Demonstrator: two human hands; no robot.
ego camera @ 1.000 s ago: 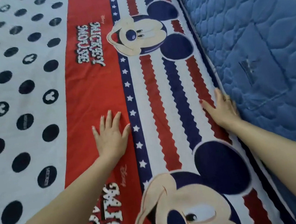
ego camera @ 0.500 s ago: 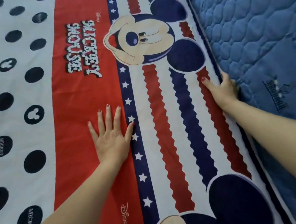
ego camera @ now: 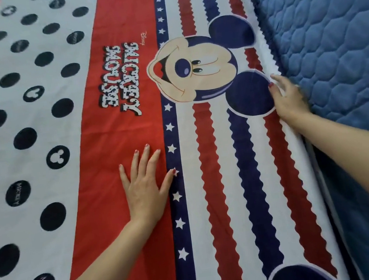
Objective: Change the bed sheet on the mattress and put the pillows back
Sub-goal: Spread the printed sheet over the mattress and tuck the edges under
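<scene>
1. Across most of the view lies the bed sheet [ego camera: 231, 180], spread flat, printed with red and navy wavy stripes, a column of white stars, a broad red band with "MICKEY MOUSE" lettering, a cartoon mouse face and a white field of dark dots.
2. Along the right side stands the blue quilted mattress [ego camera: 336, 49], its stitched surface rising beside the sheet's right edge.
3. The left hand [ego camera: 145, 182] rests palm down on the red band, fingers straight and spread wide, the thumb tip reaching the star column.
4. It holds nothing; it only presses flat on the cloth.
5. The right hand [ego camera: 289, 97] sits at the sheet's right edge, just beside the printed mouse's navy ear, where cloth meets the blue quilting.
6. Its thumb lies on top of the sheet and its fingers bend toward the seam; they seem to be pinching the sheet's edge, though motion blur and the angle leave the grip unclear.
7. Both forearms reach in from the bottom of the view, bare, well apart from each other.
8. No pillows appear in this view.
</scene>
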